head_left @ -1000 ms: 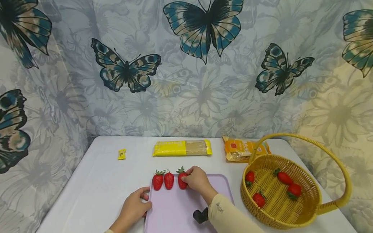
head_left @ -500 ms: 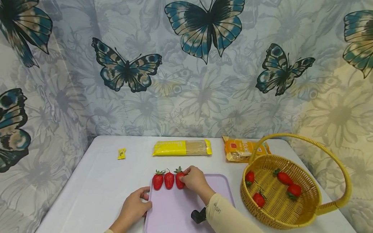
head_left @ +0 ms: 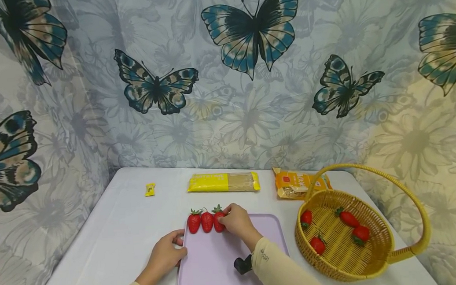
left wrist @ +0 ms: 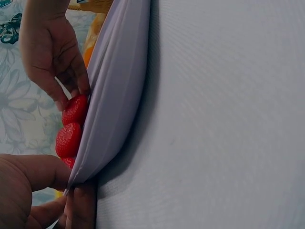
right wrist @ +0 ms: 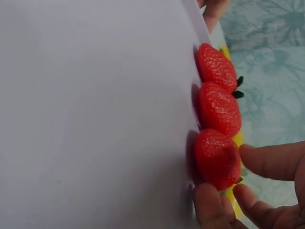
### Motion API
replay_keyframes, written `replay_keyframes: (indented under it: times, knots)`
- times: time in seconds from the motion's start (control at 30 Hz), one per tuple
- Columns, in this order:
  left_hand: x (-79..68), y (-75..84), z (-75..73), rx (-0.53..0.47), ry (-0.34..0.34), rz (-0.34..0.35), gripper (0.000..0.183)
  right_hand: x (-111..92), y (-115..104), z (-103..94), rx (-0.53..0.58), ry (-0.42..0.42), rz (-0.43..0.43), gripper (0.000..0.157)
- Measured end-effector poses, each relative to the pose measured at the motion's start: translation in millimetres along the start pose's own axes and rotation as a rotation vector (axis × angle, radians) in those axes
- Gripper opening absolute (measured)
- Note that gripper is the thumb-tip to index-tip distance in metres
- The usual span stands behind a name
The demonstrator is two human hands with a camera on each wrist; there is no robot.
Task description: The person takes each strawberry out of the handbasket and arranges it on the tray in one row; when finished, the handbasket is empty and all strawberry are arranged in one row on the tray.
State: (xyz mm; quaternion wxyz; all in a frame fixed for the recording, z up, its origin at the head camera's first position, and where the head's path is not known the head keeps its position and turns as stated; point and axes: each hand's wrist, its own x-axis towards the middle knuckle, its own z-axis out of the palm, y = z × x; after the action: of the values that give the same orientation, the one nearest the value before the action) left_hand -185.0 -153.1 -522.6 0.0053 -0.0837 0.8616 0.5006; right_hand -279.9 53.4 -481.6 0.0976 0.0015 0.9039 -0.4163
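A pale purple tray (head_left: 214, 267) lies on the table, three red strawberries lined up along its far edge. My left hand (head_left: 164, 254) grips the tray's left rim; in the left wrist view the thumb (left wrist: 45, 171) is over the rim and fingers are beneath it. With thumb and fingertips my right hand (head_left: 239, 223) holds the rightmost strawberry (right wrist: 217, 160), which sits against the middle strawberry (right wrist: 219, 109). The leftmost strawberry (head_left: 194, 223) is at the tray's far left corner. Leaves point toward the back.
A wicker basket (head_left: 307, 260) with a tall handle and several strawberries stands right of the tray. Along the back lie a small yellow wrapped packet (head_left: 149, 189), a yellow noodle package (head_left: 223, 182) and an orange snack bag (head_left: 290, 184). A patterned butterfly cloth hangs behind.
My right hand has slid the third strawberry left, closing the gap to the middle one. My left hand stays on the tray's rim.
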Motion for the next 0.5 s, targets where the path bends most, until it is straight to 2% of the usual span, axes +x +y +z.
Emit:
replay_keyframes:
  times: [0.1,0.2,0.33,0.5]
  knots:
    - [1.4,0.5,-1.2,-0.001,0.011,0.004,0.057,-2,-1,-14.5,0.002,-0.007,-0.034,0.029]
    - [2.2,1.0,-2.1,-0.001,0.026,0.008,0.058,-8,2,-44.7,0.024,-0.009,-0.057,0.032]
    - [2.0,1.3,-0.5,0.003,-0.002,0.008,0.059,-28,22,-106.4,0.087,-0.001,-0.033,0.035]
    - [1.0,0.4,0.7,0.005,-0.021,0.002,0.058,-45,68,-191.5,0.201,-0.046,0.037,0.057]
